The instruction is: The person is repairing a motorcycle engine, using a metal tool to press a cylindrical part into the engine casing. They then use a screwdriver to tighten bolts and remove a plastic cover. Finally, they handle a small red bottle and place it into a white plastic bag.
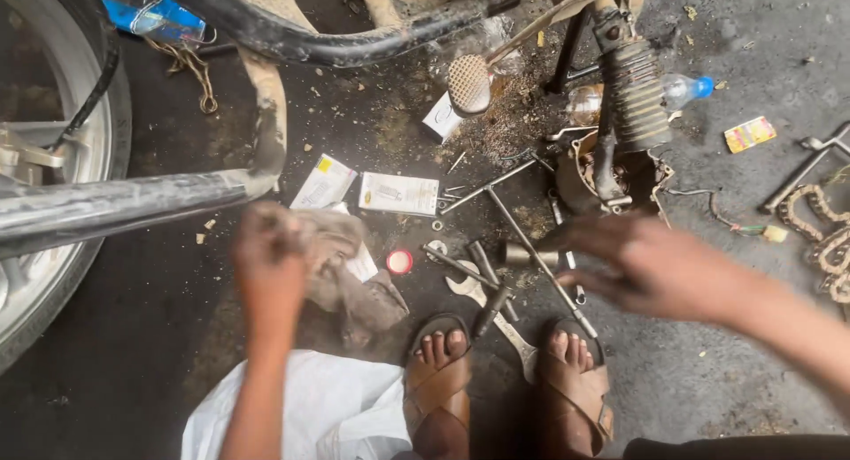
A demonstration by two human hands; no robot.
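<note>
The left hand (270,261) is closed around a dirty brown rag (345,278). The rag hangs down from the fist over the dark, oily ground (133,336). It is the thing to find the rest by.

Just right of the rag lies a small red and white cap (399,262). Further right of the rag is a heap of metal tools (491,278): long rods, a T-shaped wrench and a flat spanner. The right hand (660,270) is above the far side of that heap, fingers spread wide and holding nothing. It looks blurry.

Below the rag is a white cloth (336,407), and next to that are two feet in brown sandals (438,394).

Just above the rag lie white paper packets (398,193). Left of the rag a grey pipe (124,203) runs to a big wheel (53,159). Far to the upper right of the rag stand a spring part (633,92) and a plastic bottle with a blue cap (682,90).
</note>
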